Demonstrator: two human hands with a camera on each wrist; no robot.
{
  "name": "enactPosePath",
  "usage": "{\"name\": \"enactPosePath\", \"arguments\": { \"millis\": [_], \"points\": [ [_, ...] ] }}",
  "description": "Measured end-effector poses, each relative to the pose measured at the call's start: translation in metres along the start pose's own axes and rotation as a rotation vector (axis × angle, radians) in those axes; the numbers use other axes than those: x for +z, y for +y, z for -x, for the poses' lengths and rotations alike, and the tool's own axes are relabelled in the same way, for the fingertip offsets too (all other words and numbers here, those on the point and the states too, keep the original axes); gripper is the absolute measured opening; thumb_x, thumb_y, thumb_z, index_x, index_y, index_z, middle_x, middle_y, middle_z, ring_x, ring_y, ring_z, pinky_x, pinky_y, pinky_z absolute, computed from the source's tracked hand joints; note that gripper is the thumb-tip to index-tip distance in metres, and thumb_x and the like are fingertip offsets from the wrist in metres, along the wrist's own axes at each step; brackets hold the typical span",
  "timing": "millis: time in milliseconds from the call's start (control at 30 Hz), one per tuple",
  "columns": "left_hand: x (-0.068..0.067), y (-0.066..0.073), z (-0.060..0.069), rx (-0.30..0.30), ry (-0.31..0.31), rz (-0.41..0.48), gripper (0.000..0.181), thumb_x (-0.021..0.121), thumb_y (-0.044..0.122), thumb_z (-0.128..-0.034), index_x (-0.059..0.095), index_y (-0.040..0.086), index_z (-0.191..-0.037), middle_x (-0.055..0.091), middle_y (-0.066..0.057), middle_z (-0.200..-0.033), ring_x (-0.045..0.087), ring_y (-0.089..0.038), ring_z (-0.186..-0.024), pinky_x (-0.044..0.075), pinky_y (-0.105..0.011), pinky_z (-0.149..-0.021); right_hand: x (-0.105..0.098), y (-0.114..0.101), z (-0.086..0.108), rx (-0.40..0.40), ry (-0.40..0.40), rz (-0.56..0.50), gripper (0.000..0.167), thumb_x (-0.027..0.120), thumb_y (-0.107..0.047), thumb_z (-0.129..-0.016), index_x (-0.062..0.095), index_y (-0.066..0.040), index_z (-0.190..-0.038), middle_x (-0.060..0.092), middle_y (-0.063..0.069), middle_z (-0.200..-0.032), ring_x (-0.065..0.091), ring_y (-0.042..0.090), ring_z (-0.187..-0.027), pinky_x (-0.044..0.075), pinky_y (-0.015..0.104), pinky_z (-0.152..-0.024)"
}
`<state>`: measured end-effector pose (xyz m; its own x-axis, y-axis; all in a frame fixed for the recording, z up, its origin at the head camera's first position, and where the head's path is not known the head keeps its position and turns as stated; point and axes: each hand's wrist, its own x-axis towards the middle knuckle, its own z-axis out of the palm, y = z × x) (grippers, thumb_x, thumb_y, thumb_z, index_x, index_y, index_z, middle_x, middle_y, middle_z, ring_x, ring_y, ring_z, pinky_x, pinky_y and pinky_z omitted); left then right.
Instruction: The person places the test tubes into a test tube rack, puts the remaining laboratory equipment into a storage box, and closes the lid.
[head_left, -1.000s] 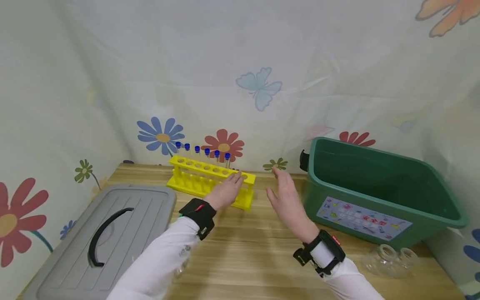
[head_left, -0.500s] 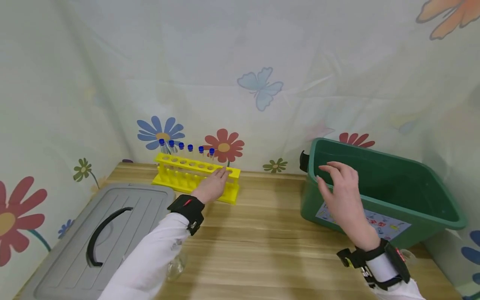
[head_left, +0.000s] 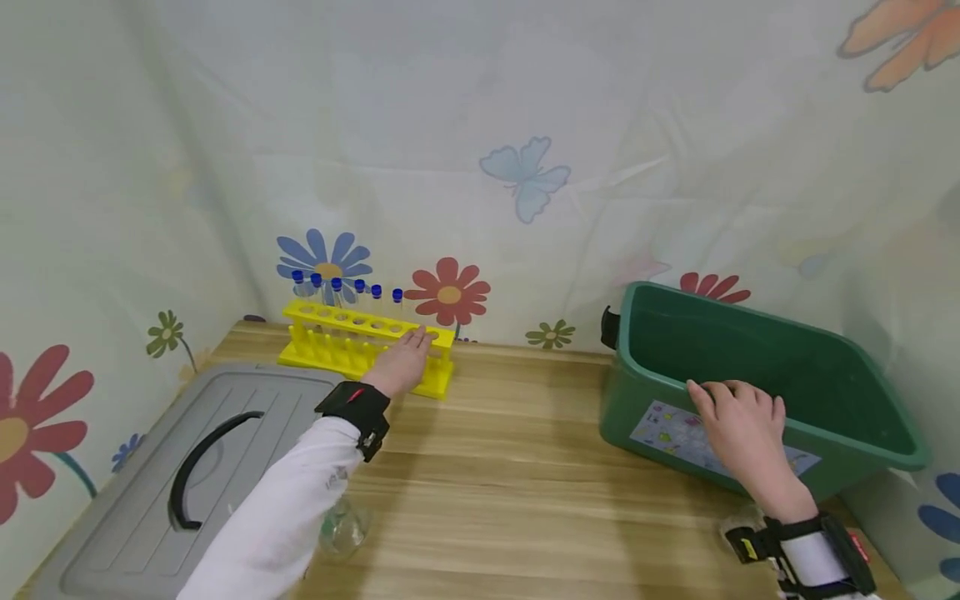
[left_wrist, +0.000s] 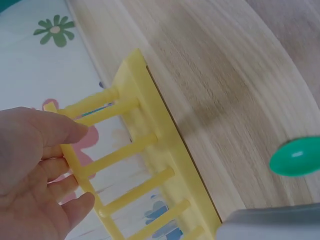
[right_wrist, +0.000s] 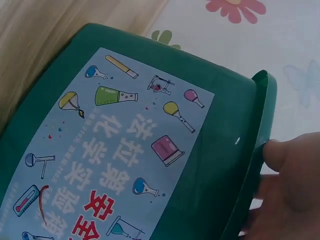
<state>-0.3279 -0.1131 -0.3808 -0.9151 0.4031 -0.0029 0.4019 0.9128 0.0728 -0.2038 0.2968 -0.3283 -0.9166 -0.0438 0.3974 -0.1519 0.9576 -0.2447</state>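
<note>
At the back left stands a yellow test tube rack holding several clear tubes with blue caps. My left hand grips the right end of its top bar. Thumb and fingers lie on either side of that bar in the left wrist view, where the rack's yellow pegs show. On the right, a green bin stands with a printed label on its front. My right hand holds the bin's front rim, thumb outside; the fingers are partly hidden behind the rim in the right wrist view.
A grey lid with a black handle lies at the left. Clear glassware stands beside my left forearm, and another glass piece is partly hidden by my right wrist. A patterned curtain hangs behind.
The test tube rack has slid left along the table with my left hand on it. My right hand has moved right, from above the table to the green bin's rim, and now holds it.
</note>
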Motion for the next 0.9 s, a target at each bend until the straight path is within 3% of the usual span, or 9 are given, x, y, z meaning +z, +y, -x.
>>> {"name": "enactPosePath", "arguments": {
  "millis": [233, 467, 900],
  "points": [
    [0.002, -0.021, 0.005, -0.020, 0.008, 0.011, 0.041, 0.032, -0.002, -0.0953, 0.026, -0.011, -0.135, 0.019, -0.028, -0.141, 0.019, -0.037, -0.129, 0.019, -0.042, -0.102, 0.005, 0.008, -0.004, -0.053, -0.071, -0.089, 0.042, 0.031, -0.028, -0.100, 0.055, 0.006, -0.097, 0.052, 0.019, -0.088, 0.038, 0.041, -0.083, 0.016, 0.061, -0.072],
    [-0.001, -0.036, 0.014, -0.059, 0.012, -0.022, 0.042, 0.036, -0.001, -0.0948, 0.025, -0.014, -0.134, 0.020, -0.030, -0.140, 0.019, -0.039, -0.128, 0.016, -0.043, -0.102, 0.008, 0.005, -0.007, -0.084, -0.061, -0.129, 0.037, 0.034, -0.026, -0.100, 0.056, 0.004, -0.093, 0.052, 0.015, -0.085, 0.038, 0.037, -0.082, 0.015, 0.059, -0.071],
    [-0.002, -0.053, 0.018, -0.118, -0.015, -0.020, 0.044, 0.034, -0.002, -0.0952, 0.019, -0.016, -0.135, 0.014, -0.031, -0.141, 0.013, -0.041, -0.129, 0.013, -0.044, -0.103, 0.021, -0.053, 0.004, -0.207, -0.008, -0.162, 0.025, 0.043, -0.021, -0.097, 0.055, -0.008, -0.080, 0.042, -0.003, -0.069, 0.038, 0.024, -0.075, 0.018, 0.049, -0.068]
  ]
}}
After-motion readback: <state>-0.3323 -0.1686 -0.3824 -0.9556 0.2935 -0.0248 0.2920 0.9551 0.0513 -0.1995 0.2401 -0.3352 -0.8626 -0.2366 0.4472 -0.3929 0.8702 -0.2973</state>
